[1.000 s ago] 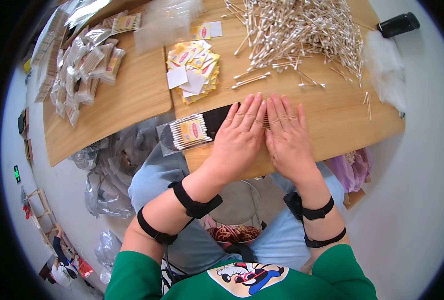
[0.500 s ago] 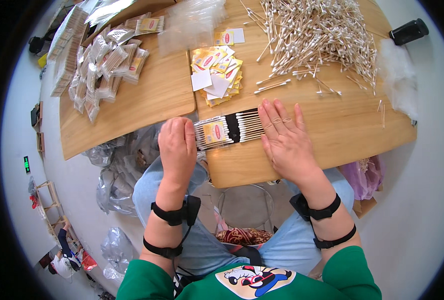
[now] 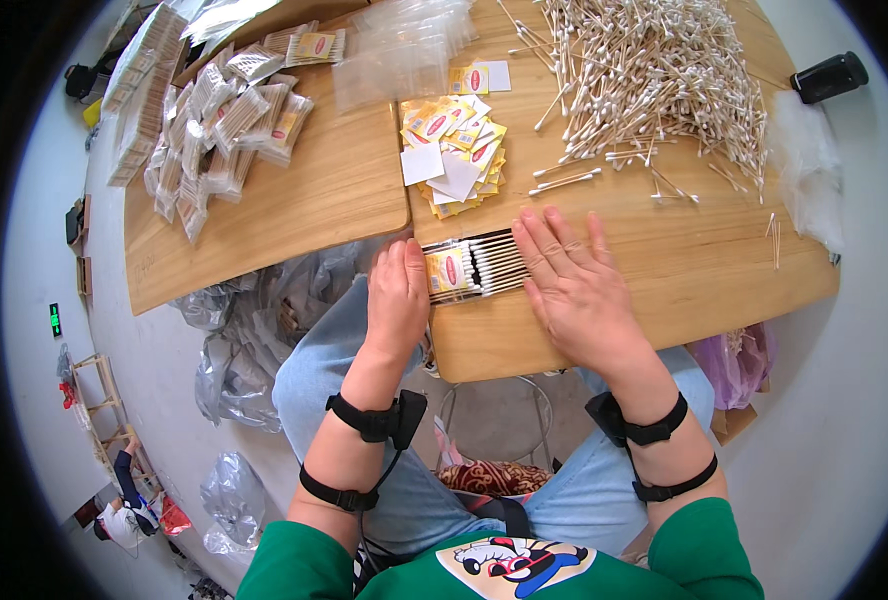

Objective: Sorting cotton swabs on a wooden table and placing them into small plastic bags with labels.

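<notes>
My left hand [image 3: 398, 298], its fingers curled together, grips the left end of a clear packet of cotton swabs [image 3: 449, 270] with a yellow-and-white card inside. Directly against the packet's right side lies a row of loose cotton swabs [image 3: 501, 262] on a dark strip at the table's near edge. My right hand [image 3: 582, 285] rests flat over the right end of that row, fingers stretched and slightly spread, hiding the swab ends beneath it. Beyond my hands lies a heap of yellow and white cards [image 3: 454, 160].
A large pile of loose cotton swabs [image 3: 664, 85] covers the far right. Filled packets [image 3: 229, 120] are heaped at the far left, near flat clear bags [image 3: 404, 60]. A black cylinder [image 3: 829, 78] stands at the right edge. Grey plastic bags [image 3: 254, 350] hang below the table.
My left hand has moved right with the packet, closing the dark gap between it and the loose row. My right hand stays flat. The view has shifted slightly.
</notes>
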`<state>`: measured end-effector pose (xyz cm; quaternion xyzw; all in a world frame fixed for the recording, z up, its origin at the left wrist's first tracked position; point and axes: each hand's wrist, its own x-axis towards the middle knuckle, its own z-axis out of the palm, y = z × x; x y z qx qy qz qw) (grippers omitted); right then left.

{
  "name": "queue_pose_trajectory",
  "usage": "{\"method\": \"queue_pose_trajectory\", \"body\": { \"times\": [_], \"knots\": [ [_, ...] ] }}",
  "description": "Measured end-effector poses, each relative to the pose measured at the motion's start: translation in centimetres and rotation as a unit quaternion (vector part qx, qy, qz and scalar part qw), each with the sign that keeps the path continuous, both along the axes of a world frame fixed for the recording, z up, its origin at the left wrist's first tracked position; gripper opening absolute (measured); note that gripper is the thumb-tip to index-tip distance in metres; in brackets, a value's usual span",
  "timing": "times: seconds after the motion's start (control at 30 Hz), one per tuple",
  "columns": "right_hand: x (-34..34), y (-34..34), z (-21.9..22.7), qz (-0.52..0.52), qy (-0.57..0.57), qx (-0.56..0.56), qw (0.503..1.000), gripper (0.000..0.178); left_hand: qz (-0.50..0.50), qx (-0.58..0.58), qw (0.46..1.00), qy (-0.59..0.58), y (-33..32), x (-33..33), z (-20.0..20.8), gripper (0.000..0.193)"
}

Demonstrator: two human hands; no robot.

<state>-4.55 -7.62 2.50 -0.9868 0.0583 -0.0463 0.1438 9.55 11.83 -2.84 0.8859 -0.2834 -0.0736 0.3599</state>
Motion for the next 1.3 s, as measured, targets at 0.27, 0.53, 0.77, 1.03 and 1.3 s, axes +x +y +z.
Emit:
{"method": "queue_pose_trajectory", "body": {
  "times": [0.27,0.53,0.77,1.03,1.3],
  "knots": [
    [1.3,1.2,-0.4,0.017,-0.016,-0.002,1.000,0.061,0.000,-0.023,1.000,-0.007,-0.3,-0.1,0.2,0.031],
    [2.0,3.5,-0.9,-0.004,-0.022,0.009,1.000,0.063,0.009,-0.027,0.999,0.021,-0.1,-0.1,0.4,0.033],
    [1.1,1.2,-0.8,-0.006,0.026,0.029,0.999,0.068,0.224,-0.343,0.853,0.325,0.8,0.9,0.9,0.035],
    [1.7,2.4,-0.7,0.015,0.027,-0.014,0.999,0.091,0.206,-0.253,0.912,0.250,-0.4,0.3,0.7,0.043],
    [2.7,4.5,-0.4,0.021,0.041,0.010,0.999,0.092,0.218,-0.279,0.901,0.252,-1.1,0.0,0.0,0.044]
  ]
}}
